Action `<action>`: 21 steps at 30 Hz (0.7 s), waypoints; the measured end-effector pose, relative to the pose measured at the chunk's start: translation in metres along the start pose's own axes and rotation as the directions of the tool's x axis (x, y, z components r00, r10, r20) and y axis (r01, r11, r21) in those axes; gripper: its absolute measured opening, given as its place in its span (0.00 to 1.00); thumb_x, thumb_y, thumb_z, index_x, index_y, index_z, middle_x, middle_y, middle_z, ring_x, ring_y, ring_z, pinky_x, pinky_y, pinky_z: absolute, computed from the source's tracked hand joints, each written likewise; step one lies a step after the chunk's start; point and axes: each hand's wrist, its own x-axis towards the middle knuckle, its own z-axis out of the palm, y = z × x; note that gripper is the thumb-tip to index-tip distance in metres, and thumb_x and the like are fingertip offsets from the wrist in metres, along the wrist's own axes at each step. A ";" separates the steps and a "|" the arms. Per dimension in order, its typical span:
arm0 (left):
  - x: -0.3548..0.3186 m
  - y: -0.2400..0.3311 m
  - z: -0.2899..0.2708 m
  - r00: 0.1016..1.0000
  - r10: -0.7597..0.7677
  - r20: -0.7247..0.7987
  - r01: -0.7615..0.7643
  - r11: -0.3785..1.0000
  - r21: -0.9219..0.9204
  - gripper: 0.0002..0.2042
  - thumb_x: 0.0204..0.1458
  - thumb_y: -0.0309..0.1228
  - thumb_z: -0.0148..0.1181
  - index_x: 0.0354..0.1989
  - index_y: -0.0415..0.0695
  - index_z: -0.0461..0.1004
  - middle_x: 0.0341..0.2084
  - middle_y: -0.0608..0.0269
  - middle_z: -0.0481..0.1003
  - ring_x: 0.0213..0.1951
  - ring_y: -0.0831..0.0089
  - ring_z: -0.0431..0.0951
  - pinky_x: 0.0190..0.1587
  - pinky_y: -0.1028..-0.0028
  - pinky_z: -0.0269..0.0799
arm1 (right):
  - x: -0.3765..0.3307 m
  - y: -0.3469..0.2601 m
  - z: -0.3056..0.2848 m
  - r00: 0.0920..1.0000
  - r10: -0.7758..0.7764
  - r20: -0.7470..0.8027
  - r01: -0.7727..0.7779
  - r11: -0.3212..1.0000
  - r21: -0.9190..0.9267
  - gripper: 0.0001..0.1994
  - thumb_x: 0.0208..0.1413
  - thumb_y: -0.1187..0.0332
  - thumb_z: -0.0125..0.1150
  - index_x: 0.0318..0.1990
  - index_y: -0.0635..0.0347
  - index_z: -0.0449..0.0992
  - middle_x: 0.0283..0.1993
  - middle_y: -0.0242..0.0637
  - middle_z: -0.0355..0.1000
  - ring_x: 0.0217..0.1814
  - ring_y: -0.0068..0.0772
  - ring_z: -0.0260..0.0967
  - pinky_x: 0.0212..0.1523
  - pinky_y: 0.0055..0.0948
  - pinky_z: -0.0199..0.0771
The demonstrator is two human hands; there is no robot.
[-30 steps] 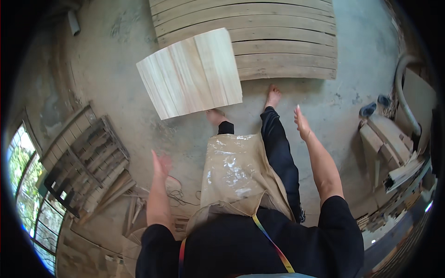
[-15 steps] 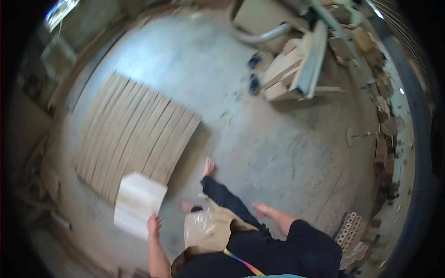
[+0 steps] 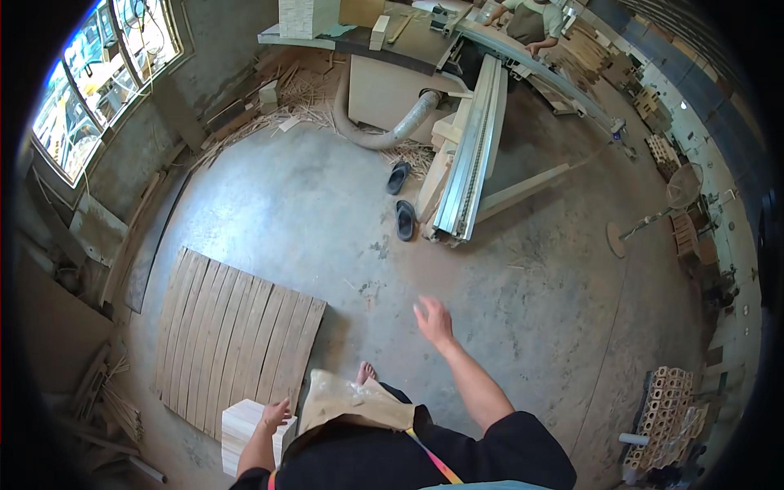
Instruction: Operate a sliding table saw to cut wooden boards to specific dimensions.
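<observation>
Head camera view: Nothing shows in the grasp of either hand as a person in a black top and a tan apron (image 3: pixel 347 400) stands on a workshop's concrete floor (image 3: pixel 523 318), one bare foot (image 3: pixel 366 373) showing. The left hand (image 3: pixel 276 414), its fingers loosely spread, appears in front of a pale wooden block (image 3: pixel 237 431); whether skin meets wood cannot be told. The block sits at the near edge of a slatted wooden pallet (image 3: pixel 237 335), overlapping it from this angle. The right hand (image 3: pixel 434 320), released and fingers extended, is held out over bare floor, well apart from the block.

Ahead, a pair of dark sandals (image 3: pixel 405 220) lies beside a long metal rail (image 3: pixel 469 155). Beyond them, a thick hose (image 3: pixel 408 120) curves below a surface (image 3: pixel 400 59) carrying pale wood pieces (image 3: pixel 306 20), with wood scraps (image 3: pixel 302 94) strewn nearby. A co-worker (image 3: pixel 531 24) is at the far end, near a bright window's opposite side of the room; the window (image 3: pixel 106 73) is at upper left.
</observation>
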 end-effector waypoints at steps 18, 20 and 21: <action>0.155 0.378 -0.030 0.992 -0.114 -0.053 0.109 0.990 -0.091 0.29 0.58 0.49 0.66 0.52 0.30 0.77 0.37 0.48 0.78 0.26 0.63 0.80 0.24 0.69 0.77 | 0.379 -0.019 -0.036 0.996 -0.079 -0.040 0.073 0.987 -0.144 0.11 0.57 0.64 0.66 0.41 0.60 0.84 0.45 0.40 0.81 0.48 0.47 0.77 0.50 0.39 0.78; 0.188 0.458 -0.025 0.995 -0.082 -0.058 0.078 0.995 -0.069 0.30 0.57 0.51 0.67 0.50 0.30 0.77 0.37 0.48 0.78 0.25 0.63 0.79 0.22 0.70 0.75 | 0.403 -0.022 -0.028 0.998 -0.031 0.063 0.036 0.996 -0.083 0.13 0.58 0.62 0.64 0.41 0.60 0.86 0.44 0.42 0.82 0.45 0.49 0.78 0.48 0.40 0.78; 0.202 0.504 -0.020 0.994 -0.066 -0.082 0.063 0.997 -0.040 0.30 0.55 0.52 0.69 0.48 0.31 0.77 0.36 0.48 0.77 0.23 0.63 0.78 0.20 0.70 0.73 | 0.422 -0.022 -0.025 0.991 0.021 0.133 -0.011 0.997 -0.080 0.13 0.58 0.61 0.64 0.41 0.61 0.86 0.43 0.43 0.83 0.44 0.50 0.79 0.48 0.40 0.78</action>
